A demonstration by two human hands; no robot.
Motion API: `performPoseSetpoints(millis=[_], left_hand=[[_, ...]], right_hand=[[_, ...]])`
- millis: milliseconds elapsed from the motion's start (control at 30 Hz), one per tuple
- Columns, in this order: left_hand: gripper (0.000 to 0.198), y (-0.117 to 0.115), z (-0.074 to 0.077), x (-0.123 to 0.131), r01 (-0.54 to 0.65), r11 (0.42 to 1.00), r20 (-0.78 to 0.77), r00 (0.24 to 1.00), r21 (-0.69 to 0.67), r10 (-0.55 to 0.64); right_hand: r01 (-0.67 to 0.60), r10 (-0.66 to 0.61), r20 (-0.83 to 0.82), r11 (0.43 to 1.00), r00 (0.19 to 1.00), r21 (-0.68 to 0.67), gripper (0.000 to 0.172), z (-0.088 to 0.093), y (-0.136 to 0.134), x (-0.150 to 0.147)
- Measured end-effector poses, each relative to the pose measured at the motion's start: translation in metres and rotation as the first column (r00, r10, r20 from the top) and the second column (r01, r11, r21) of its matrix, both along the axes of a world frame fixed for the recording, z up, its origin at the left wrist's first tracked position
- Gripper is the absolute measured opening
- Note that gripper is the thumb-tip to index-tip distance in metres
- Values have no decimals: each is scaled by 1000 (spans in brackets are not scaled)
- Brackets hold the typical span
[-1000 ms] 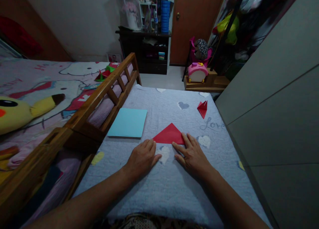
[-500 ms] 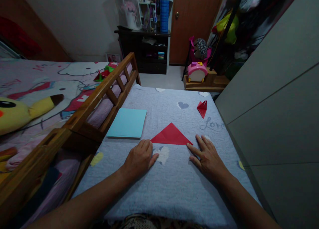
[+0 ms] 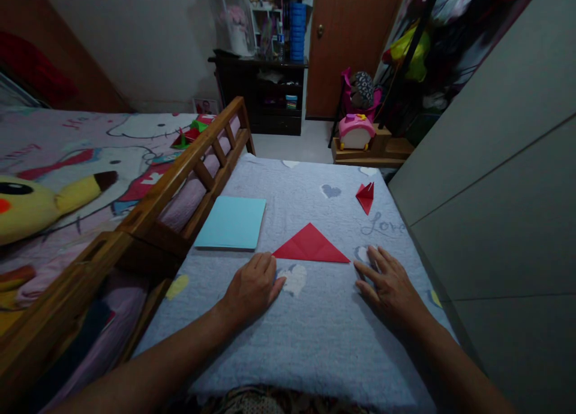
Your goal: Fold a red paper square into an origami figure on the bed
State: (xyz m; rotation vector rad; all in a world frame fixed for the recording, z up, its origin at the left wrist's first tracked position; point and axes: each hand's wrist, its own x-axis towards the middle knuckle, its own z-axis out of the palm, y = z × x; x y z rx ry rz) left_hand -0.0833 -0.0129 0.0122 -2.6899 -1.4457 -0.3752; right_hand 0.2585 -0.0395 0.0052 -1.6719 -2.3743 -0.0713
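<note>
A red paper folded into a flat triangle [image 3: 310, 247] lies on the grey-blue blanket [image 3: 310, 342] in front of me. My left hand [image 3: 252, 287] rests flat on the blanket, fingers loosely together, its tips touching the triangle's left corner. My right hand [image 3: 390, 285] lies flat with fingers spread, just right of the triangle's right corner and apart from it. Neither hand holds anything. A stack of light blue paper [image 3: 231, 222] sits to the left of the triangle. A small folded red paper piece [image 3: 365, 195] lies farther away on the right.
A wooden bed rail [image 3: 180, 180] runs along the left, with a yellow plush toy [image 3: 31, 204] on the bed beyond. A grey wardrobe [image 3: 495, 180] borders the right. A dark shelf unit [image 3: 265, 96], a brown door [image 3: 346, 42] and pink toys [image 3: 357, 129] stand at the far end.
My right hand slid rightward off the red triangle, uncovering its right corner. My left hand stayed at the left corner.
</note>
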Motion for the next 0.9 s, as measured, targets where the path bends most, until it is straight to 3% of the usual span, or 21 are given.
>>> performPoseSetpoints(millis=[100, 300, 433, 667, 900], left_hand=[[28, -1, 2, 2, 4, 1000, -10, 1000, 20, -4], [30, 5, 6, 17, 92, 996, -53, 994, 21, -91], [28, 8, 5, 17, 92, 995, -80, 992, -40, -95], [23, 0, 5, 4, 14, 998, -110, 994, -55, -20], [22, -2, 5, 1, -54, 998, -99, 994, -31, 51]], right_hand=[[1, 2, -57, 999, 998, 51, 28, 12, 6, -23], [-285, 272, -172, 957, 947, -56, 37, 22, 22, -107], [-265, 245, -138, 953, 960, -149, 42, 19, 29, -137], [-199, 186, -97, 968, 978, -153, 43, 15, 28, -135], [-91, 79, -83, 986, 993, -142, 41, 13, 15, -88]])
